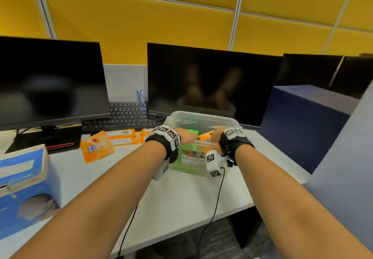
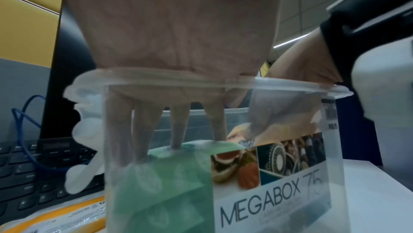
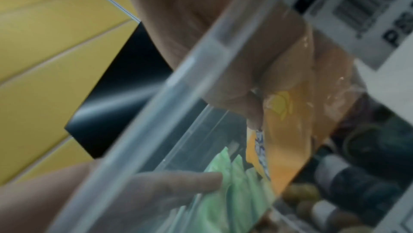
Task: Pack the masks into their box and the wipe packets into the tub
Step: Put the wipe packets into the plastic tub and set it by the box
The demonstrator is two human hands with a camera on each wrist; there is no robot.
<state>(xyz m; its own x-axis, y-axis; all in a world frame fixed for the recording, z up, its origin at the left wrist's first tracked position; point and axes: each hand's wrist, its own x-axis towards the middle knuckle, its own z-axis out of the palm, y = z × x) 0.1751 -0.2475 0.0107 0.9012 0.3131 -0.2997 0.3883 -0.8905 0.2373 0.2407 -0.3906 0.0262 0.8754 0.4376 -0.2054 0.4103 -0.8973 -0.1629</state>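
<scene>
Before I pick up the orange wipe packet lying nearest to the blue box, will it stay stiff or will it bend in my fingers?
The orange wipe packet will probably bend: its film wrapper is already creased and puffed where it lies on the desk. The glossy film may slip a little, so pinching an edge seems safer. It looks flat and soft, so it is unlikely to roll or break.

Clear tub (image 1: 201,117), green packets (image 2: 161,183), orange packets (image 1: 96,147), blue box (image 1: 30,178)
</scene>
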